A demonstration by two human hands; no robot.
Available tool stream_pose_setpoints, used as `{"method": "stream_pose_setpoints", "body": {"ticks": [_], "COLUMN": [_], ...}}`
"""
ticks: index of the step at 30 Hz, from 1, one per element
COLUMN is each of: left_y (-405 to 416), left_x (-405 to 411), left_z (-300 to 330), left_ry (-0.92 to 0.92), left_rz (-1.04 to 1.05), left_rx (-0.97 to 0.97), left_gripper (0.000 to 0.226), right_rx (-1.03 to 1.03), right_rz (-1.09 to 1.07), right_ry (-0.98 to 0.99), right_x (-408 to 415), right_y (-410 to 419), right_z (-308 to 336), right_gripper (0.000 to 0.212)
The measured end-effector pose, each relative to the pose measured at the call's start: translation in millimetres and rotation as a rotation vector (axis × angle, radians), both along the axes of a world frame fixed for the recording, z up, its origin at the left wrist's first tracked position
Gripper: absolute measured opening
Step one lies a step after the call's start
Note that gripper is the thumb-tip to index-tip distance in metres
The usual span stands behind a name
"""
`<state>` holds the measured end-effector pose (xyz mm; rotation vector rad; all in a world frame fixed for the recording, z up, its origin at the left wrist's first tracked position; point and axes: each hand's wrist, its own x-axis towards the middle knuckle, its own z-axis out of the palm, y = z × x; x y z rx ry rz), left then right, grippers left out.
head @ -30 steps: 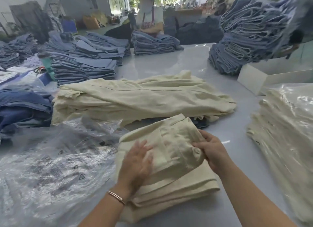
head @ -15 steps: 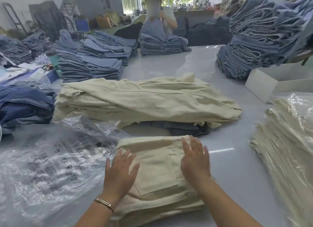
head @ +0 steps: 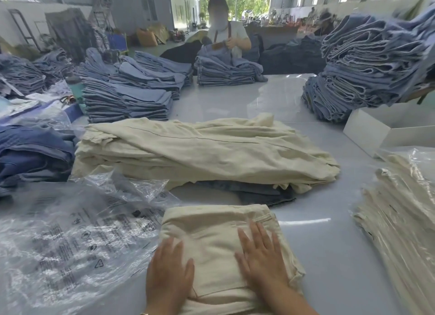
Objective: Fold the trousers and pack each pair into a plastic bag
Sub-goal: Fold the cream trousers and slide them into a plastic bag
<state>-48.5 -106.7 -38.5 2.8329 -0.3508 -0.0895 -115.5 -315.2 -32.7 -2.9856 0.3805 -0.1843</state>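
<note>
1. My left hand point(head: 169, 274) lies flat, fingers straight, on the folded trousers point(head: 221, 248).
2. My right hand point(head: 261, 258) presses flat beside it, gripping nothing.
3. The trousers sit on the table point(head: 329, 256), touching the plastic bags point(head: 70, 239) at left.

Matt cream cloth trousers point(head: 219, 241); crinkled glossy plastic bags point(head: 70, 239)

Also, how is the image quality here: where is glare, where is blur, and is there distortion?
Head view: daylight glares off the grey table and the clear plastic bags; wide-angle distortion bends the blue trouser stack at the right edge. The left hand and right hand, flat on the folded cream trousers, look sharp; the far background is soft.
</note>
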Motion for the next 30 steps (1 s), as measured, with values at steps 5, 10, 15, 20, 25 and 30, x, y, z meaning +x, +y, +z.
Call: {"method": "stream_pose_setpoints", "body": {"ticks": [5, 10, 15, 20, 25, 30], "left_y": [11, 19, 27, 49, 68, 54], "left_x": [5, 18, 26, 33, 36, 19], "left_z": [7, 8, 29, 38, 25, 34], "left_ry": [0.126, 0.25, 0.429, 0.424, 0.021, 0.06], "left_rz": [0.301, 0.351, 0.296, 0.146, 0.059, -0.45], "left_rx": [-0.272, -0.473, -0.73, -0.863, -0.313, -0.283], "left_gripper": [0.078, 0.084, 0.043, 0.032, 0.06, 0.027], "right_rx": [0.327, 0.468, 0.995, 1.355, 0.55, 0.189], "right_rz": [-0.544, -0.641, -0.722, -0.717, -0.653, -0.066], "right_ry": [0.22, 0.213, 0.074, -0.055, 0.292, 0.124], "right_x": [6, 6, -4, -30, -30, -9], "right_y": [-19, -26, -43, -36, -10, 38], "right_z": [-5, 17, 27, 27, 45, 64], "right_gripper": [0.105, 0.127, 0.05, 0.038, 0.079, 0.082]}}
